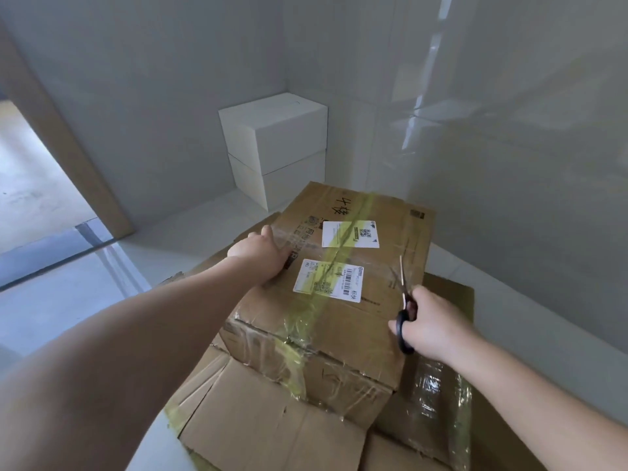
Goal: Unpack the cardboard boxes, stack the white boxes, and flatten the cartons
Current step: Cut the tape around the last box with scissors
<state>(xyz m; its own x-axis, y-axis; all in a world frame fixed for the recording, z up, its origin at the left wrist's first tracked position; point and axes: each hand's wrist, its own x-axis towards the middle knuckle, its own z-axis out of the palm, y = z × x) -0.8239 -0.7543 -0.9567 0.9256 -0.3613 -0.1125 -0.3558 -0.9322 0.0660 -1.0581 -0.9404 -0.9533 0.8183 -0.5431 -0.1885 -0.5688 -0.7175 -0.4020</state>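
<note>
A sealed brown cardboard box [390, 300] with yellow and clear tape and two white shipping labels lies on top of flattened cartons [258, 413]. My left hand [263, 254] rests on the box's top near its left edge, fingers spread flat. My right hand [430, 326] grips black-handled scissors [404, 300] at the box's right side, the blades apart and pointing up over the top. Two white boxes [275, 147] stand stacked in the corner behind.
Glossy white walls close in at the back and the right. A doorway [37, 185] with a wooden frame opens at the left. White tiled floor [68, 300] lies to the left of the cartons.
</note>
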